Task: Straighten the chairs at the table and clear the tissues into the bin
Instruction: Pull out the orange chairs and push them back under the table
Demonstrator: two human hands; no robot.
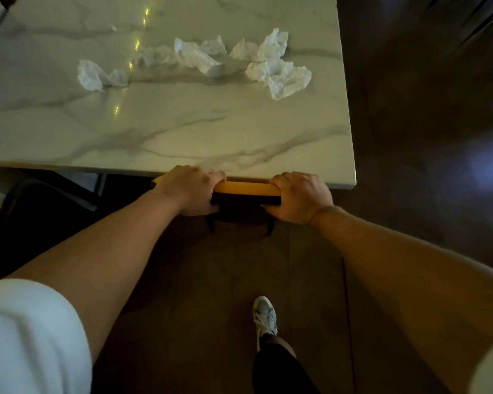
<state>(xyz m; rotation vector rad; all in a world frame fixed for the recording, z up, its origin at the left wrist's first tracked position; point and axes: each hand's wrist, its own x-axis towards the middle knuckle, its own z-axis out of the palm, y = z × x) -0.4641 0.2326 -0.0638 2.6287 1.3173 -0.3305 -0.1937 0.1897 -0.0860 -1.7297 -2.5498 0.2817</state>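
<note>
Both hands grip the top of a chair back (246, 190), yellow in front and black behind, pushed in against the near edge of the marble table (182, 137). My left hand (191, 190) holds its left end and my right hand (299, 196) holds its right end. The chair's seat is hidden under the table; two dark legs show below the back. Several crumpled white tissues lie on the far part of the table: one at the left (97, 75), a cluster in the middle (194, 55) and a bigger cluster at the right (276, 66).
A second dark chair (34, 211) with a yellow part stands at the left by the table's near edge. Dark wooden floor (410, 137) runs along the table's right side. My foot in a white sneaker (265, 317) stands behind the chair.
</note>
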